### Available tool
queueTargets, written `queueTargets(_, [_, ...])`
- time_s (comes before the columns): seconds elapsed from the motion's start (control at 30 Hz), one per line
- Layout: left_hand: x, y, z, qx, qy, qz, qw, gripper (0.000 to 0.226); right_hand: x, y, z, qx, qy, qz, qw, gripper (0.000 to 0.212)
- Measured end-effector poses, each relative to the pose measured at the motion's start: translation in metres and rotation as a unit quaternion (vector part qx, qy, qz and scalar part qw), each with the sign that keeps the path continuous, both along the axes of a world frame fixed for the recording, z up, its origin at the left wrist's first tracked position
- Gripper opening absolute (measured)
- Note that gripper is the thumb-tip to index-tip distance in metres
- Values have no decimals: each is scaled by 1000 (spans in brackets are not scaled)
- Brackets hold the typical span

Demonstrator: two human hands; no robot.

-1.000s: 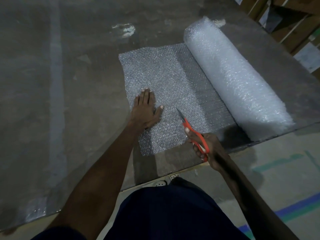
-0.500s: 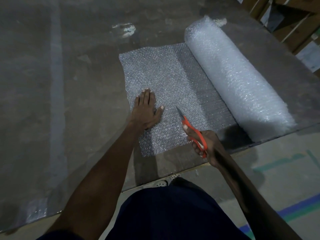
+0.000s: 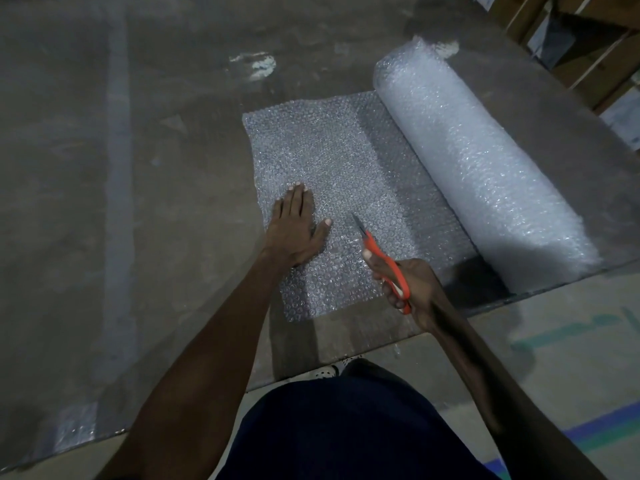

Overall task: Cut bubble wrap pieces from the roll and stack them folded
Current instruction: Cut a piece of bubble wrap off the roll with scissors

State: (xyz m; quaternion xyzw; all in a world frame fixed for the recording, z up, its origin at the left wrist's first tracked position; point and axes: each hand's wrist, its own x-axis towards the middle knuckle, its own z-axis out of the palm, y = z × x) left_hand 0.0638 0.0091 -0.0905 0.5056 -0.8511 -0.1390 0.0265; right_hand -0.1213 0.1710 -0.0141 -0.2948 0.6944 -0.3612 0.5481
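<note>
In the head view, the left hand is pressed flat, fingers spread open, on the unrolled bubble wrap sheet on the table. Orange scissors are gripped closed-fisted by the right hand, just right of the left hand. The bubble wrap roll lies beyond the right hand.

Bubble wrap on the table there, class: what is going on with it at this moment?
A person is getting ready to cut a piece off a bubble wrap roll lying on a table. The unrolled sheet lies flat beside the roll, still joined to it. The left hand presses flat on the sheet to hold it down. The right hand grips orange-handled scissors, blades pointing over the sheet. No cut is visible yet, and no folded pieces are in view.
</note>
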Motion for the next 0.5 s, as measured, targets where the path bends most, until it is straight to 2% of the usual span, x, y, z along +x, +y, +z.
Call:
queueTargets(0.07, [0, 0, 0, -1, 2, 1, 1000, 84, 3, -1, -1, 2, -10, -37, 999, 55])
queueTargets(0.17, [1, 0, 1, 0, 5, 2, 1000, 84, 2, 1, -1, -3, -11, -37, 999, 47])
queueTargets(0.4, [0, 1, 2, 1, 8, 7, 1000, 85, 1, -12, -3, 7, -24, -53, 998, 55])
queueTargets(0.5, [0, 2, 3, -1, 10, 4, 1000, 86, -1, -16, -8, -1, -35, -44, 998, 47])
